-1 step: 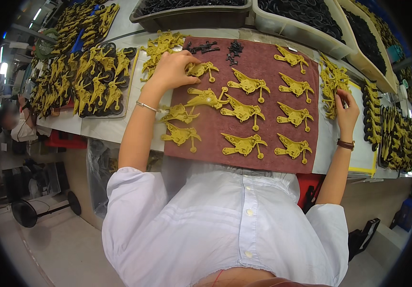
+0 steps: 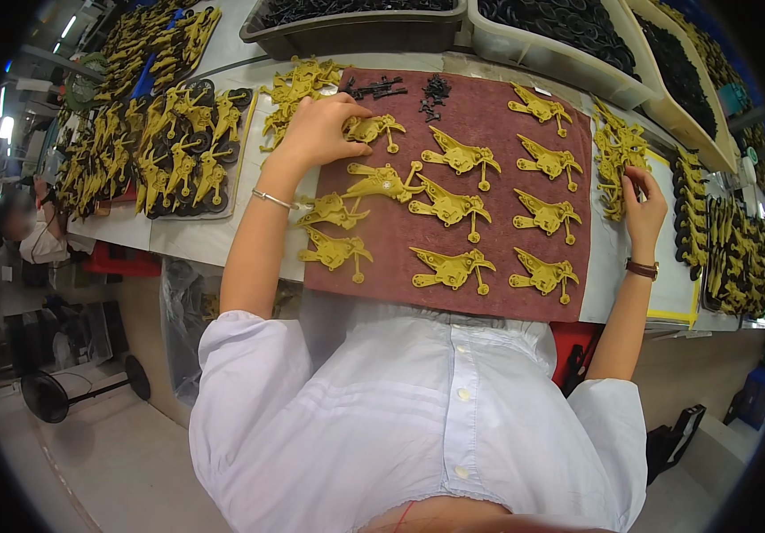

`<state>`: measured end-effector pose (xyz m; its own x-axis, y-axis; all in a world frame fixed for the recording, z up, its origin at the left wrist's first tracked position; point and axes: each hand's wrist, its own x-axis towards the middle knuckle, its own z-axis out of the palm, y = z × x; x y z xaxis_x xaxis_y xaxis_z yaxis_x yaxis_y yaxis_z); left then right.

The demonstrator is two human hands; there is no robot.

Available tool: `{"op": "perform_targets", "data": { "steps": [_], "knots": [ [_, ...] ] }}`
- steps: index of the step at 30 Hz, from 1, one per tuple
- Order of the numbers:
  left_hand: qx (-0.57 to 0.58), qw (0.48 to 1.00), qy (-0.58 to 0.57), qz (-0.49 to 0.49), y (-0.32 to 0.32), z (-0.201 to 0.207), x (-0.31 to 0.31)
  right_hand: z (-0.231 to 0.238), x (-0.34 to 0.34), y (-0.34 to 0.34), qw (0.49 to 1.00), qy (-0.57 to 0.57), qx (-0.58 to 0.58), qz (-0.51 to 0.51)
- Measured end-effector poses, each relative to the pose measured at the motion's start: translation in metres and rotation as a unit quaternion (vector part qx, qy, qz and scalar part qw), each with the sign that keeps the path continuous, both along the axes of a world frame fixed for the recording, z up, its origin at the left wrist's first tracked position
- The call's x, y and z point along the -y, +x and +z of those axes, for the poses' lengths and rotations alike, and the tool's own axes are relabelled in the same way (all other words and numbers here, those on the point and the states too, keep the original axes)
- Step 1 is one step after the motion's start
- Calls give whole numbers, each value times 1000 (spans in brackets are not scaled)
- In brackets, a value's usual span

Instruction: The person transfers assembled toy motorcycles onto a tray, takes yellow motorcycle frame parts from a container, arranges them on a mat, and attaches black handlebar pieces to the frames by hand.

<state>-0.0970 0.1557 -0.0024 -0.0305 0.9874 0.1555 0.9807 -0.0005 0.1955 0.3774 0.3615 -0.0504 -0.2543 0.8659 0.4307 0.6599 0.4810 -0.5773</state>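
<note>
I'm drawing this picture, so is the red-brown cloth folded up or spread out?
Spread out: the red-brown cloth lies flat, with yellow parts laid across it.

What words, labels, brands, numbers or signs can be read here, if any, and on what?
None can be read.
Small white patch by the maroon mat's far edge: too small to tell whether it bears print.
Yellow parts: no legible marking.

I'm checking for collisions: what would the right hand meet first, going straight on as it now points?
The right hand would likely meet the pile of yellow plastic parts; whether they already touch is unclear.
</note>
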Motion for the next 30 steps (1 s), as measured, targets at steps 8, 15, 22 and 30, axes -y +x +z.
{"op": "perform_targets", "data": {
  "steps": [8, 15, 22, 30],
  "knots": [
    [103, 991, -73, -37, 29, 16, 31, 8, 18, 8, 1000, -13, 19, -3],
    [61, 995, -58, -62, 45, 14, 48, 13, 58, 16, 997, 76, 0, -4],
    [64, 995, -33, -65, 45, 9, 44, 18, 131, 39, 993, 108, -24, -32],
    [53, 996, 1, -71, 41, 3, 44, -4, 175, 56, 998, -4, 34, -48]
  ]
}}
